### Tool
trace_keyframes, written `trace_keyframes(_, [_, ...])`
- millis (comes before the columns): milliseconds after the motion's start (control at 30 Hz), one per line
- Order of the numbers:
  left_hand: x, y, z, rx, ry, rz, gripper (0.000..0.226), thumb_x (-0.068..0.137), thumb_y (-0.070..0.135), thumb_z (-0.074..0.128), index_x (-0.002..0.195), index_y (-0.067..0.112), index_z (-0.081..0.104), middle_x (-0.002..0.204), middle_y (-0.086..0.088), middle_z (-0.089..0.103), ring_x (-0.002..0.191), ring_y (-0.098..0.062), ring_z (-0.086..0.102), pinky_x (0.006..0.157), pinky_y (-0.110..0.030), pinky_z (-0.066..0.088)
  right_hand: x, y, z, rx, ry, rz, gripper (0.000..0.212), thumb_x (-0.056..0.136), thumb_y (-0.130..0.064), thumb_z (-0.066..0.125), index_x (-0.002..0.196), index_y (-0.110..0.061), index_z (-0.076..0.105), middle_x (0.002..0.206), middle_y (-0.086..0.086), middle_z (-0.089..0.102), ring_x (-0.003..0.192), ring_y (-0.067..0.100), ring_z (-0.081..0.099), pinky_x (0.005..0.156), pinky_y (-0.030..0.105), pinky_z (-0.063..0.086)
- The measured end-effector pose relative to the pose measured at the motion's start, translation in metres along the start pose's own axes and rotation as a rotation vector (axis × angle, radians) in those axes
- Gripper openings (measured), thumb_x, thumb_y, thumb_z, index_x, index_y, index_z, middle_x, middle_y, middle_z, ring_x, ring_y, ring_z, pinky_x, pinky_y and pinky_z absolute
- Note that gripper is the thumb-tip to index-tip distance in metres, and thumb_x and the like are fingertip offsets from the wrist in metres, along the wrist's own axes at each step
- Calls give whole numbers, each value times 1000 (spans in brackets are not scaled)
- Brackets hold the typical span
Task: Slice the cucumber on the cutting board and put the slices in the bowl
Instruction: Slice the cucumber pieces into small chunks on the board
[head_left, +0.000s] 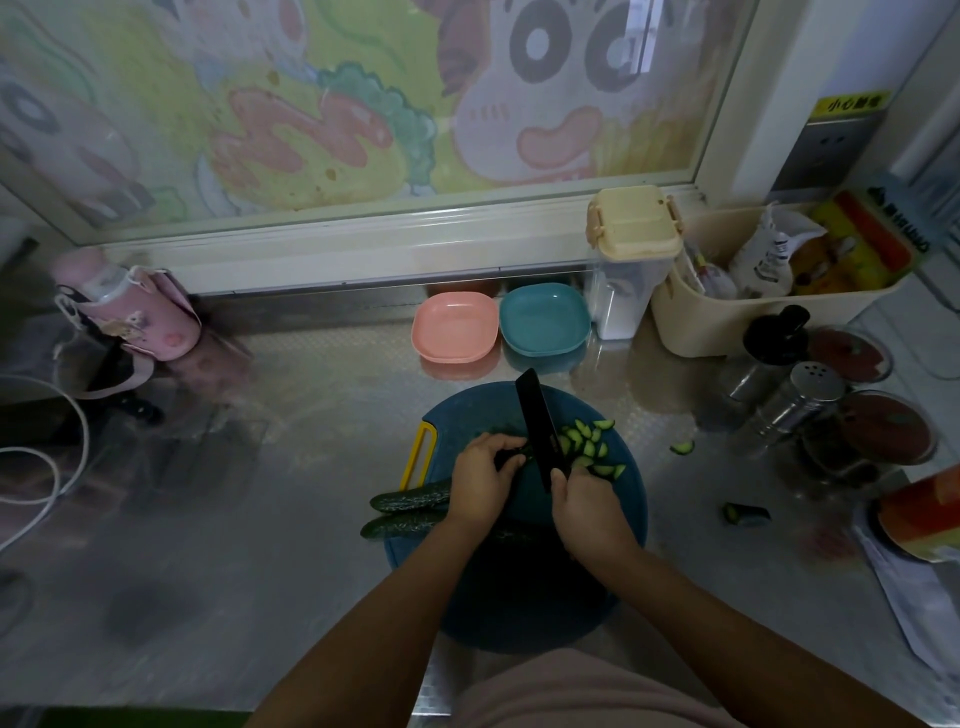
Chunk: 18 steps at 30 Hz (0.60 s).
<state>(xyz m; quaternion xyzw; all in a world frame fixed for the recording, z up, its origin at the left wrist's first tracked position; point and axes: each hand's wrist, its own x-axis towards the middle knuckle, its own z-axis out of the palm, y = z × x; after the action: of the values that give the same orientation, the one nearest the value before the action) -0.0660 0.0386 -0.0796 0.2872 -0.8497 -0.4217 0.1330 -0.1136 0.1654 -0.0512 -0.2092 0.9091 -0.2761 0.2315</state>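
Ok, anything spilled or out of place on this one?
Yes. One green cucumber slice lies on the steel counter just right of the round blue cutting board, and a dark cucumber end piece sits farther right. Both lie apart from the pile of slices on the board.

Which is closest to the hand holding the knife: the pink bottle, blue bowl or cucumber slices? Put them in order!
1. Cucumber slices, just beyond the right hand.
2. Blue bowl, behind the board.
3. Pink bottle, far left.
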Motion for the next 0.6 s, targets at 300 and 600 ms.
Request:
trace_keyframes(300, [0, 1, 0, -18, 18, -13, 20, 82, 3, 67, 100, 12, 71, 94, 4, 61, 88, -6, 56, 75, 2, 34, 7, -5, 2, -1, 10, 27, 38, 101, -29, 30, 101, 1, 53, 94, 17, 62, 80, 28, 59, 60, 29, 37])
trace_keyframes(600, [2, 3, -2, 5, 3, -15, 22, 83, 4, 68, 102, 14, 71, 96, 2, 62, 89, -6, 56, 75, 1, 34, 19, -8, 7, -35, -21, 42, 37, 101, -28, 30, 103, 1, 53, 100, 18, 62, 89, 30, 59, 64, 29, 38])
